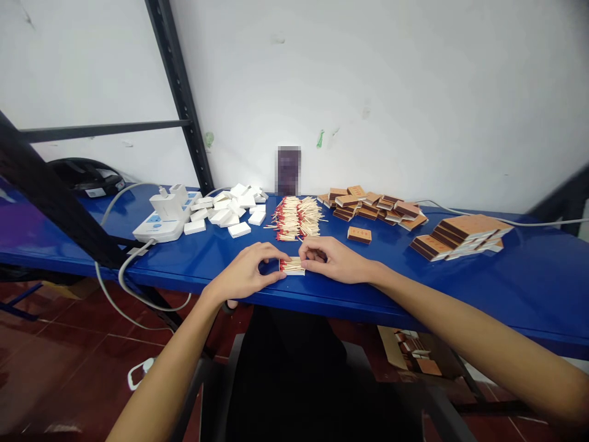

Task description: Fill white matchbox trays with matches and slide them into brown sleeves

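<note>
A small white matchbox tray full of red-tipped matches lies near the blue table's front edge. My left hand grips its left end, thumb on the near side and fingertips at the far side. At the right end is my right hand, its fingers curled and thumb against them, touching the matches or the tray; whatever is between the fingertips is hidden. Just behind the hands is a large heap of loose matches, the red heads mostly to the left. A single brown matchbox sleeve lies beyond my right hand.
White trays are piled at the back left, beside a white power strip with cables. Brown sleeves are heaped at the back right, with stacked matchboxes farther right. A black shelf post rises at left. A wall stands behind.
</note>
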A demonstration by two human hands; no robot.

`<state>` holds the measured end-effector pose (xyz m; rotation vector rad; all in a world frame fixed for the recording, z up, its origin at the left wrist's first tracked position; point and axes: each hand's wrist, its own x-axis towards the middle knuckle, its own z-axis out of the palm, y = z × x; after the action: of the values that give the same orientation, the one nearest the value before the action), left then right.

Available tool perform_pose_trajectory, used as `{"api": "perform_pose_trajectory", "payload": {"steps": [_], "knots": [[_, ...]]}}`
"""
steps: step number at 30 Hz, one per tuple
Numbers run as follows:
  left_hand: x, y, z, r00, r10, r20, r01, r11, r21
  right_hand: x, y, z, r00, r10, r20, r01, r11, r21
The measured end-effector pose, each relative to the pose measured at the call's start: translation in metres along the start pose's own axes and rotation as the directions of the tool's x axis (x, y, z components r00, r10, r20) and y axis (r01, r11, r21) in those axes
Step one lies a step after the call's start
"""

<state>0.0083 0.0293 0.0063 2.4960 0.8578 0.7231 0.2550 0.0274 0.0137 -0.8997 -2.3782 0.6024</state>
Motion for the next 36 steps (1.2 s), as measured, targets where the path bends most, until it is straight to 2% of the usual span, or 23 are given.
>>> {"api": "perform_pose_trajectory", "payload": {"steps": [9,19,24,29,32,34,36], "knots": [[0.0,0.0,0.0,1.0,-0.004,-0.012,0.004,1.0,-0.002,0.001,0.003,0.001,1.0,-0.008,0.004,0.008,1.0,-0.006],[0.001,0.003,0.0,1.0,-0.023,-0.005,0.023,1.0,0.02,-0.001,-0.003,0.004,0.985,-0.168,-0.037,0.163,0.98,-0.114],[0.001,0.003,0.0,0.999,-0.032,-0.003,0.033,0.999,0.024,-0.006,-0.007,0.0,0.986,-0.164,0.024,0.166,0.977,-0.13],[0.001,0.002,0.0,0.999,-0.052,-0.011,0.052,0.998,0.029,-0.01,-0.011,-0.007,0.97,-0.123,0.21,0.142,0.987,-0.079],[0.001,0.002,0.0,0.999,-0.046,-0.015,0.046,0.999,0.023,-0.009,-0.011,-0.009,0.961,-0.1,0.257,0.127,0.988,-0.091],[0.001,0.001,0.0,0.999,-0.033,-0.018,0.033,0.999,0.013,-0.008,-0.011,-0.008,0.971,-0.091,0.222,0.118,0.987,-0.113],[0.001,0.001,0.001,0.999,-0.023,-0.022,0.023,1.0,0.005,-0.006,-0.011,-0.005,0.988,-0.093,0.121,0.108,0.986,-0.13]]}}
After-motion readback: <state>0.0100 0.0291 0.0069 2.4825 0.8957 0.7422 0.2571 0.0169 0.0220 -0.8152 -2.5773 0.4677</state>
